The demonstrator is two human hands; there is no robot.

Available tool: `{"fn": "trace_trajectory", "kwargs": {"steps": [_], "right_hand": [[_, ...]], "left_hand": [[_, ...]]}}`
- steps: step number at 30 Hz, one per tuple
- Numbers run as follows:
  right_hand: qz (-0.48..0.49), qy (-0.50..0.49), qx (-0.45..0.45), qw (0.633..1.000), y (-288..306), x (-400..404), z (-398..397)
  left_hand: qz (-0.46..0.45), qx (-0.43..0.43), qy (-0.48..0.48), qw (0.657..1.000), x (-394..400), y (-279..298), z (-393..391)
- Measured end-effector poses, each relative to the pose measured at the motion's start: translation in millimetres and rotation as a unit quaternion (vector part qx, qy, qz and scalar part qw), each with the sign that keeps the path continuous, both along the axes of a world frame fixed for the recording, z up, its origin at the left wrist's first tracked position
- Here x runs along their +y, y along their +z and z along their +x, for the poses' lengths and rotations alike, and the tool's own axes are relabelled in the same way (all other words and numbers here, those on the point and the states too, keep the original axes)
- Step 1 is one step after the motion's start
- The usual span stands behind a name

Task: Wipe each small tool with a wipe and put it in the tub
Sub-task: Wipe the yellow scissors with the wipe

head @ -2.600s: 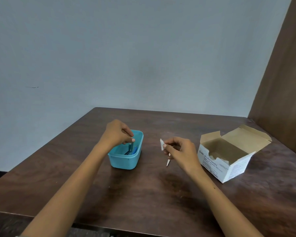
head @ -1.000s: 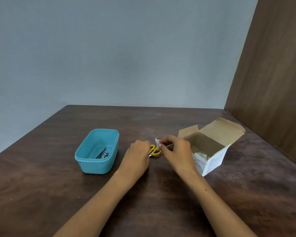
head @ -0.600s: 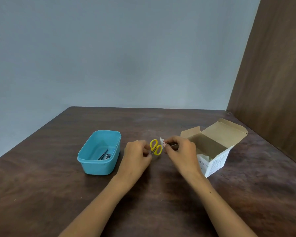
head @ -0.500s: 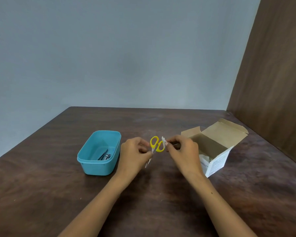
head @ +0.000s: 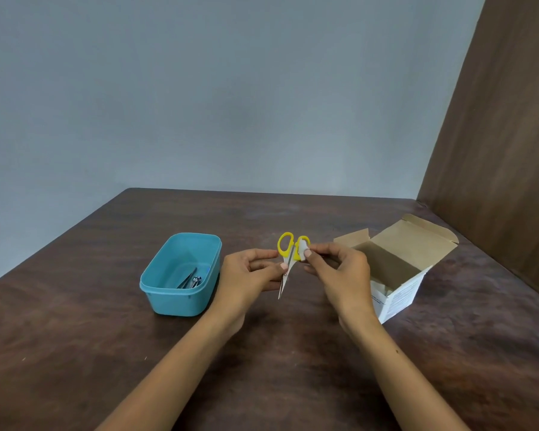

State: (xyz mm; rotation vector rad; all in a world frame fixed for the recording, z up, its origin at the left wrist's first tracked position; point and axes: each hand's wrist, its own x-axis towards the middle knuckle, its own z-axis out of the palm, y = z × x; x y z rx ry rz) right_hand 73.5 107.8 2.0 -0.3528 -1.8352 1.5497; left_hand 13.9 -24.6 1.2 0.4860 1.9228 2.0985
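Teal plastic tub [head: 181, 301] holding dark metal tools [head: 190, 279]; left hand [head: 246, 279] pinches small yellow-handled scissors [head: 288, 259] upright above the brown table [head: 75, 337]; right hand [head: 339, 275] pinches a white wipe [head: 302, 251] against one handle. Wiping underway; blades apparently next, then the tub.

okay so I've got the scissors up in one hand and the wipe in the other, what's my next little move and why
Probably slide the wipe down from the yellow handle toward the blades. Your left hand holds the scissors upright at mid-length, your right hand pinches the wipe on the handle loop; the blades look unwiped.
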Motion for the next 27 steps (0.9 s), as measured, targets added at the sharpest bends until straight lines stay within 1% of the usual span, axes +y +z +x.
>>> {"fn": "trace_trajectory", "kwargs": {"steps": [2, 5, 6, 8, 10, 12, 15, 19, 23, 27], "right_hand": [[0.001, 0.001, 0.007, 1.0, -0.1, 0.0, -0.4], [0.027, -0.005, 0.004, 1.0, -0.7, -0.1, -0.1], [0.056, -0.019, 0.005, 0.998, -0.5, -0.2, 0.8], [0.149, -0.066, 0.031, 0.986, -0.5, 0.0, 2.6], [0.257, -0.099, 0.067, 0.959, -1.8, 0.0, 2.3], [0.332, -0.097, 0.077, 0.935, -4.1, -2.0, 0.9], [0.387, -0.067, 0.069, 0.917, -7.0, -4.5, -1.1], [0.424, -0.036, 0.058, 0.903, -9.3, -6.8, -2.4], [0.404, -0.003, 0.062, 0.913, -8.6, -5.8, -1.7], [0.383, -0.033, 0.074, 0.92, -7.5, -3.5, -2.9]], "left_hand": [[-0.004, -0.037, -0.027, 0.999, -2.1, 1.4, 0.0], [-0.016, -0.049, -0.037, 0.998, -2.6, 0.8, -0.3], [-0.015, -0.049, -0.032, 0.998, -2.7, 0.7, -0.8], [-0.009, -0.054, -0.02, 0.998, -3.3, 0.5, -2.2], [-0.003, -0.059, -0.016, 0.998, -3.7, 0.8, -3.3], [0.002, -0.058, -0.017, 0.998, -3.7, 1.0, -3.2], [0.018, -0.044, -0.021, 0.999, -3.3, 2.4, -1.0], [0.048, -0.034, -0.018, 0.998, -5.2, 5.5, -0.1], [0.053, -0.045, -0.022, 0.997, -8.0, 6.5, -1.6], [0.057, -0.048, -0.045, 0.996, -8.0, 8.6, -0.4]]}}
